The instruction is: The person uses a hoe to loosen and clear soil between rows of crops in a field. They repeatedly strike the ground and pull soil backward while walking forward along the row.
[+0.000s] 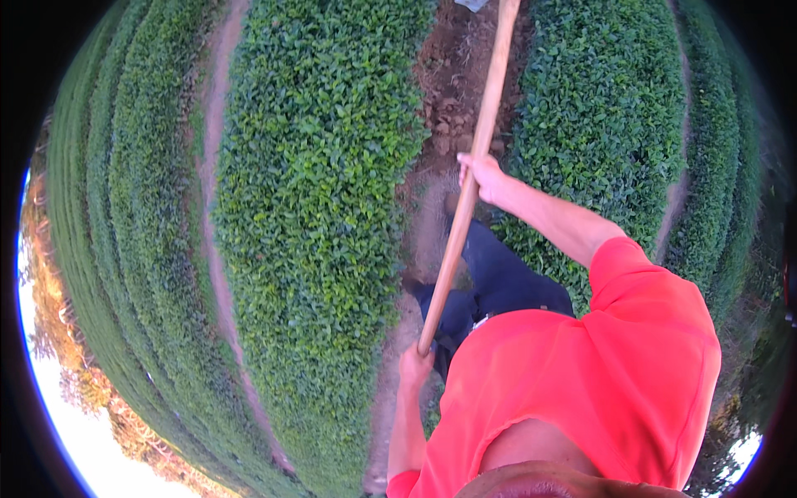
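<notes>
A long wooden handle (464, 215) runs slantwise from the top edge down to the person's waist. My left hand (416, 366) is closed around its lower end, beside dark trousers. Farther up the shaft, my right hand (481, 175) grips it with the arm stretched forward. At the top edge, a pale grey piece, perhaps the metal blade of a hoe (471, 4), shows in part next to the handle, over brown soil (449, 93). How it joins the handle is out of view.
Dense rows of trimmed green bushes flank the narrow dirt path (429, 218), with a wide hedge (317, 205) on the left and another (598, 106) on the right. Clods and dry roots lie on the soil ahead. More rows and bare paths curve away on both sides.
</notes>
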The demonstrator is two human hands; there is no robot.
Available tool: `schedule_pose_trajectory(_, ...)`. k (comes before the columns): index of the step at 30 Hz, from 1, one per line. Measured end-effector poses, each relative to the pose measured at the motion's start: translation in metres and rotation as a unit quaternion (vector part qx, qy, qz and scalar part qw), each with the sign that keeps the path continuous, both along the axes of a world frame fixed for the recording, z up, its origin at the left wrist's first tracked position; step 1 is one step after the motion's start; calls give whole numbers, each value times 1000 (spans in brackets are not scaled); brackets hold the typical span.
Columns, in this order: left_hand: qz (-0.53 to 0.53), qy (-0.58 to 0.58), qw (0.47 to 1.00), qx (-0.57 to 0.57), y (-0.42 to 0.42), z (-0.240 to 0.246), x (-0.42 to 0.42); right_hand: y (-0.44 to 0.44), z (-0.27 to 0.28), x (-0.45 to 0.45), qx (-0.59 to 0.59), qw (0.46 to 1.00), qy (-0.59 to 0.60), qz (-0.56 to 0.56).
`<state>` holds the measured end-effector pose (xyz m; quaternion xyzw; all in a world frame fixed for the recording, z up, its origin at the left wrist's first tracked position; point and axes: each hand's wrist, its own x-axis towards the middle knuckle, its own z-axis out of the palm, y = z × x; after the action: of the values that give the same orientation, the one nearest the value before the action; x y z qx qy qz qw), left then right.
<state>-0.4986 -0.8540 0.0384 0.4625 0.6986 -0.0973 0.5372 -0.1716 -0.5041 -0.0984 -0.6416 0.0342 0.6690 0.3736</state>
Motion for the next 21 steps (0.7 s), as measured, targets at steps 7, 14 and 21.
schedule_pose_trajectory(7,128,-300,945,0,271,-20,164,131,-30,47,98,964,-240,51)
schedule_pose_trajectory(14,113,-213,961,-139,21,26,-21,-159,-1,-158,-48,978,-157,127)
schedule_pose_trajectory(21,94,-100,976,-167,-209,165,-169,-275,41,-223,-47,971,222,77)
